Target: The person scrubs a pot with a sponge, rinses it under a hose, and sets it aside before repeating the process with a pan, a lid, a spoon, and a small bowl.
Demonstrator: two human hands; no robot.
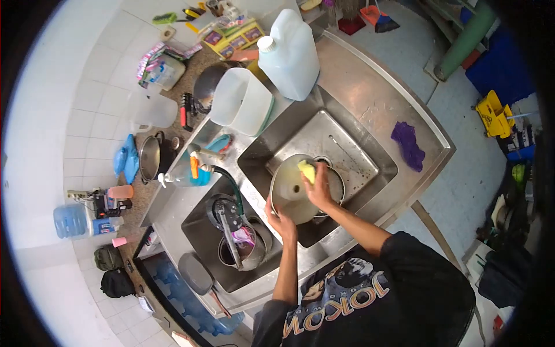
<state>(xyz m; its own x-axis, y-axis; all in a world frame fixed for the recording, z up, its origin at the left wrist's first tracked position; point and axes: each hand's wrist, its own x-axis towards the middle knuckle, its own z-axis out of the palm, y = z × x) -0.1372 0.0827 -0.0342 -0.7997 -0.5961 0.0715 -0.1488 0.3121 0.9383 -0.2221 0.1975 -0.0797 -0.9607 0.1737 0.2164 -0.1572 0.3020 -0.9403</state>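
Observation:
My left hand (281, 221) grips the near left rim of a round metal bowl (289, 199), tilted over the right sink basin (370, 130). In my right hand (319, 191) is a yellow sponge (307, 171), held against the bowl's inside near its right rim. Behind the bowl, partly hidden, a metal pot (335, 184) rests in the basin. A large metal tray (341, 139) lies under them. The faucet (205, 153) stands to the left, between the two basins.
Pots and utensils fill the left basin (193, 222). A frying pan (196, 274) lies on the near ledge. A big jug (292, 58) and plastic container (240, 104) stand behind the sink. A purple cloth (408, 144) lies on the right drainboard.

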